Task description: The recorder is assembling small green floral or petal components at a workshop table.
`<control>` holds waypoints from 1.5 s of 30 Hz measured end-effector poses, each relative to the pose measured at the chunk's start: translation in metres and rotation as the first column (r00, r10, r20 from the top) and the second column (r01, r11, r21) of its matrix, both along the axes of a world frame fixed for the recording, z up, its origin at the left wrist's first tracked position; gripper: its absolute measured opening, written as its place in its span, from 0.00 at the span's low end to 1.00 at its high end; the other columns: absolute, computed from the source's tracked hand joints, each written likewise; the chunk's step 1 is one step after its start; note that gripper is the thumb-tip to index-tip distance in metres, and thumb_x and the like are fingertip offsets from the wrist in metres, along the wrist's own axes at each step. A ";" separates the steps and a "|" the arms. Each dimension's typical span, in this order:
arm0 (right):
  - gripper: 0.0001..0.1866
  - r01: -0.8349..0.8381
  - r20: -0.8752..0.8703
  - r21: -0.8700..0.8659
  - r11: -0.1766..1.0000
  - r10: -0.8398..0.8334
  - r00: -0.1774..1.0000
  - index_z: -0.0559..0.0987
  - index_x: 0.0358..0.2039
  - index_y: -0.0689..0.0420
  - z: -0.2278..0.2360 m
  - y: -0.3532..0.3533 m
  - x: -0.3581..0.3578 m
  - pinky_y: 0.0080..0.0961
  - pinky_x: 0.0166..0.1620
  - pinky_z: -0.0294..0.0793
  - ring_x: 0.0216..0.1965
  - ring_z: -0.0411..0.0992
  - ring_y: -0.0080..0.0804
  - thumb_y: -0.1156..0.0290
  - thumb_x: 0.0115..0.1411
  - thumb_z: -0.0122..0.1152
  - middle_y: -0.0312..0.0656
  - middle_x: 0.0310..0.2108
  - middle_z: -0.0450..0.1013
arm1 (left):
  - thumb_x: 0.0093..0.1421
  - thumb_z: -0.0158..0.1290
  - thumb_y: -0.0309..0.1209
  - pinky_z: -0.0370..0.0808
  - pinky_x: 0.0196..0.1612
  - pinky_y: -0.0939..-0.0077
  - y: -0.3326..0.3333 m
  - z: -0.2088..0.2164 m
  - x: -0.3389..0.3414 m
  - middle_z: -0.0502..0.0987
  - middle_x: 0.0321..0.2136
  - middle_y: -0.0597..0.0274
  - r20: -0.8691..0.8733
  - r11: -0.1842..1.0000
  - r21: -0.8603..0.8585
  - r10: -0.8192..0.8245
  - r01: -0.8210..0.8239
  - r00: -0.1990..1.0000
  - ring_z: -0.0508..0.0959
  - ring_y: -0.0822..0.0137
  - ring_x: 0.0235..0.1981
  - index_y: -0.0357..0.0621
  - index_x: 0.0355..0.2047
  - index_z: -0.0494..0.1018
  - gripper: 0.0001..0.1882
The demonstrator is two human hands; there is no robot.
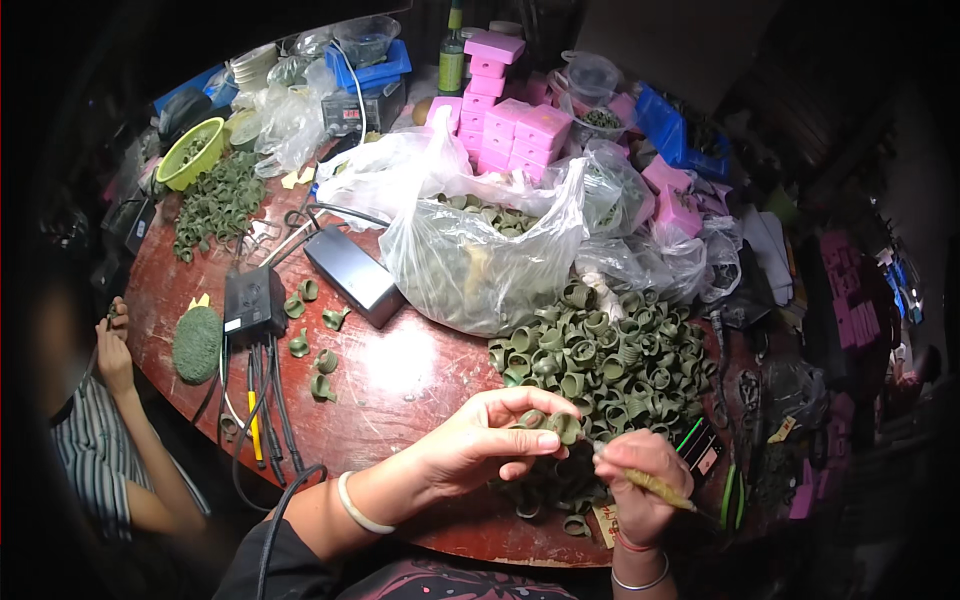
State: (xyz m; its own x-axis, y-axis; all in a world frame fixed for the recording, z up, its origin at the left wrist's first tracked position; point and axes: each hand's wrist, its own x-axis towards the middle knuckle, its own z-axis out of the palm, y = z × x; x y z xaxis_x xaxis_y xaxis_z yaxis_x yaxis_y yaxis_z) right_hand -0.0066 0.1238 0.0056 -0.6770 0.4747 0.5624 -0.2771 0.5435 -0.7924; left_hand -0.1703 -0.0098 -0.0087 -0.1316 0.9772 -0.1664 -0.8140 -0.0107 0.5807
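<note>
My left hand [500, 437] is closed in a pinch around a green wax ring [565, 428] above the near part of the table. A second rounded green piece shows between the same fingers. My right hand [643, 475] is closed around a thin pen-like tool [655, 487] with a yellowish handle, its tip touching or very near the ring's right side. Beneath and beyond both hands spreads a large heap of similar green rings [620, 365].
Behind the heap stands a clear plastic bag [480, 270] of green pieces. Pink blocks [515, 130] are stacked farther back. A black box [253, 303] with cables, a dark rectangular case [352, 272] and a green pad [197, 345] lie leftward. Another person's hand [115, 345] is at left.
</note>
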 end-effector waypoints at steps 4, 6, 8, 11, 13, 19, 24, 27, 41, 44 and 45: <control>0.11 0.229 0.045 0.114 0.967 -0.236 0.971 0.80 0.34 0.61 0.003 0.001 -0.001 0.22 0.32 0.74 0.27 0.75 0.31 0.81 0.48 0.70 0.42 0.27 0.76 | 0.58 0.60 0.26 0.65 0.22 0.90 0.000 0.001 -0.001 0.78 0.35 0.63 0.003 1.000 0.010 -0.022 0.022 1.000 0.73 0.82 0.27 0.40 0.51 0.71 0.20; 0.10 0.205 0.019 0.102 0.973 -0.208 0.978 0.80 0.34 0.62 0.000 0.002 0.001 0.21 0.32 0.74 0.28 0.75 0.30 0.77 0.50 0.70 0.42 0.27 0.76 | 0.58 0.60 0.25 0.65 0.21 0.89 0.000 0.001 0.001 0.78 0.35 0.63 -0.011 1.000 -0.002 -0.019 0.019 1.000 0.73 0.82 0.26 0.40 0.51 0.71 0.20; 0.10 0.053 -0.022 -0.074 0.996 -0.055 0.998 0.80 0.34 0.62 -0.003 0.001 0.002 0.20 0.33 0.74 0.28 0.75 0.30 0.73 0.53 0.70 0.42 0.27 0.76 | 0.58 0.60 0.24 0.65 0.21 0.89 0.001 0.001 0.003 0.77 0.34 0.65 -0.078 1.000 -0.018 0.021 -0.023 0.997 0.71 0.83 0.23 0.40 0.51 0.71 0.20; 0.11 -0.003 -0.035 -0.122 0.993 -0.002 0.999 0.80 0.34 0.63 -0.005 0.005 0.003 0.21 0.32 0.74 0.28 0.75 0.29 0.69 0.55 0.69 0.42 0.28 0.76 | 0.57 0.61 0.23 0.64 0.21 0.88 0.001 0.005 0.002 0.76 0.32 0.66 -0.092 1.000 -0.012 0.004 -0.005 0.996 0.69 0.82 0.21 0.40 0.50 0.71 0.21; 0.11 -0.030 -0.044 -0.145 0.989 0.024 0.999 0.80 0.34 0.64 -0.006 0.007 0.004 0.21 0.32 0.74 0.28 0.75 0.29 0.70 0.55 0.69 0.43 0.28 0.76 | 0.57 0.61 0.23 0.64 0.20 0.88 0.001 0.006 0.002 0.76 0.32 0.66 -0.113 1.000 -0.015 0.004 -0.006 0.994 0.69 0.81 0.21 0.41 0.50 0.71 0.21; 0.10 -0.094 -0.100 -0.595 0.799 0.043 0.994 0.79 0.35 0.66 -0.005 0.004 0.008 0.16 0.33 0.73 0.28 0.74 0.24 0.73 0.56 0.67 0.43 0.31 0.76 | 0.57 0.60 0.22 0.64 0.20 0.88 0.004 0.005 0.003 0.76 0.31 0.67 -0.163 0.998 -0.055 0.033 -0.042 0.986 0.69 0.81 0.20 0.41 0.50 0.71 0.20; 0.07 -0.091 -0.028 -0.392 0.915 0.087 0.996 0.80 0.33 0.64 -0.007 0.007 0.007 0.18 0.33 0.73 0.28 0.74 0.26 0.76 0.55 0.68 0.43 0.30 0.77 | 0.57 0.60 0.21 0.64 0.20 0.88 0.002 0.007 0.003 0.76 0.31 0.66 -0.166 0.997 -0.061 0.037 -0.048 0.985 0.69 0.81 0.20 0.41 0.50 0.70 0.20; 0.09 0.022 0.077 -0.076 0.997 -0.016 0.997 0.81 0.33 0.62 0.004 0.003 0.004 0.20 0.33 0.74 0.29 0.75 0.29 0.78 0.50 0.70 0.42 0.29 0.78 | 0.57 0.59 0.21 0.64 0.21 0.88 -0.002 0.004 0.002 0.77 0.31 0.65 -0.105 1.000 -0.025 0.010 -0.013 0.994 0.69 0.81 0.20 0.41 0.51 0.70 0.21; 0.22 0.027 -0.042 0.395 0.918 -0.012 0.999 0.80 0.44 0.58 0.002 -0.006 0.001 0.25 0.34 0.76 0.30 0.73 0.30 0.78 0.46 0.73 0.36 0.33 0.73 | 0.60 0.53 0.22 0.62 0.18 0.93 -0.005 -0.005 -0.006 0.76 0.42 0.51 0.066 0.995 0.049 0.078 -0.082 0.995 0.73 0.78 0.27 0.42 0.51 0.69 0.18; 0.21 0.023 -0.087 0.357 0.934 0.009 0.996 0.79 0.44 0.60 0.002 -0.003 0.004 0.24 0.32 0.75 0.28 0.73 0.29 0.77 0.47 0.73 0.36 0.29 0.73 | 0.59 0.54 0.22 0.62 0.17 0.93 0.006 -0.007 0.002 0.76 0.42 0.51 0.007 0.982 -0.034 0.188 -0.187 0.982 0.73 0.76 0.28 0.42 0.51 0.69 0.18; 0.21 0.029 -0.090 0.353 0.935 0.003 0.996 0.79 0.44 0.60 0.001 -0.003 0.004 0.24 0.32 0.75 0.28 0.73 0.29 0.77 0.47 0.73 0.36 0.29 0.73 | 0.59 0.54 0.22 0.62 0.17 0.93 0.006 -0.005 0.004 0.76 0.42 0.51 0.003 0.983 -0.038 0.182 -0.182 0.983 0.73 0.76 0.28 0.42 0.51 0.69 0.18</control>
State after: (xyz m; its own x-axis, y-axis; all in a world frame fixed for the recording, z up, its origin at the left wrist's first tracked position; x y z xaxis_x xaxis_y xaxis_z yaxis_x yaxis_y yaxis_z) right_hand -0.0029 0.1207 0.0071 -0.6123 0.2429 0.7524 -0.3278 0.7880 -0.5212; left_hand -0.1661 -0.0033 -0.0140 -0.3057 0.9301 -0.2035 -0.8042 -0.1378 0.5781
